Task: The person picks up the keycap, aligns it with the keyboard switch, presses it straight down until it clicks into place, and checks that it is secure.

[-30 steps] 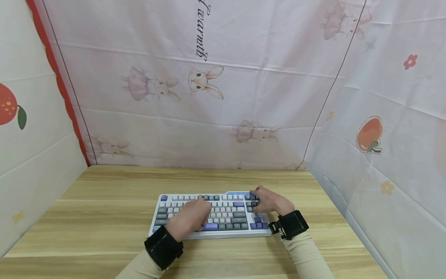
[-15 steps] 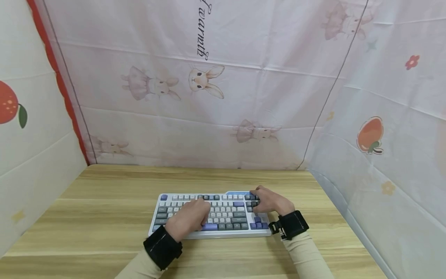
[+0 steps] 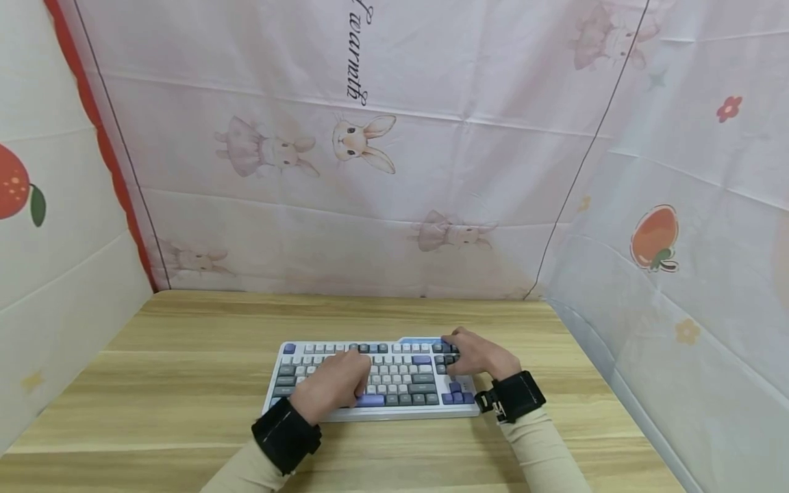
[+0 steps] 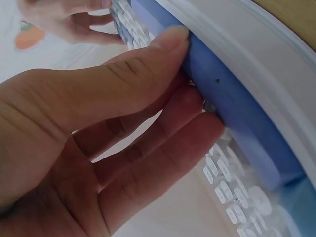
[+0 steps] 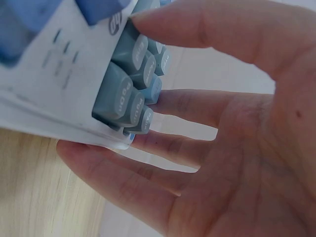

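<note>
A white keyboard (image 3: pixel 403 413) with white, grey and purple keys lies flat on the table. My left hand (image 3: pixel 333 385) reaches over its left and middle part. In the left wrist view, my thumb and fingertips pinch the long purple space bar (image 4: pixel 232 108) from its two sides. My right hand (image 3: pixel 483 355) holds the keyboard's far right corner. The right wrist view has that thumb by the End key (image 5: pixel 132 49), with the other fingers spread along the keyboard's edge beside the PgDn key (image 5: pixel 112 96). Keys beneath the left hand are hidden.
The wooden table (image 3: pixel 185 356) extends around the keyboard. A pale cloth (image 3: pixel 345 226) printed with rabbits rises behind it. More printed cloth stands at the left and right sides. Black straps with cameras wrap both wrists.
Hardly anything differs. The left wrist has shifted very slightly left, while the right hand and the keyboard stay in place.
</note>
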Action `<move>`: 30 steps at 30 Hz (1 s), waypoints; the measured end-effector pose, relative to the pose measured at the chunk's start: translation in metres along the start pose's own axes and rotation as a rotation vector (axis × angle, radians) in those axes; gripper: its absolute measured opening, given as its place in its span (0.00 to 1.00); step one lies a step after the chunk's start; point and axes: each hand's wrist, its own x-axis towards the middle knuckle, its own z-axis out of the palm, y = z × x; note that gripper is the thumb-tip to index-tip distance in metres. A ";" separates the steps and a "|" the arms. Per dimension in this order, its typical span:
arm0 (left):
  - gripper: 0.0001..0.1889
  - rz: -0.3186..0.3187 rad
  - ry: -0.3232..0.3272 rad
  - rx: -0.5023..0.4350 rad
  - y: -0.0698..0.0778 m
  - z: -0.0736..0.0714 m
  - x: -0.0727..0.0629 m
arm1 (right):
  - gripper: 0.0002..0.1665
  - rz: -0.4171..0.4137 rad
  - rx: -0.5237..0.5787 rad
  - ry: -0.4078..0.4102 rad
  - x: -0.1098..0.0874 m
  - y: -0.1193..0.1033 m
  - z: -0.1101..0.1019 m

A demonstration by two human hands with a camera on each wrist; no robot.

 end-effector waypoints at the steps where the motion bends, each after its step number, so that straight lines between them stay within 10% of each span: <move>1: 0.19 0.000 -0.001 -0.002 0.000 0.000 0.000 | 0.45 -0.001 0.000 -0.001 0.000 0.000 0.000; 30: 0.21 -0.033 -0.002 0.038 0.001 0.001 0.001 | 0.44 0.015 0.020 0.008 0.002 0.001 0.002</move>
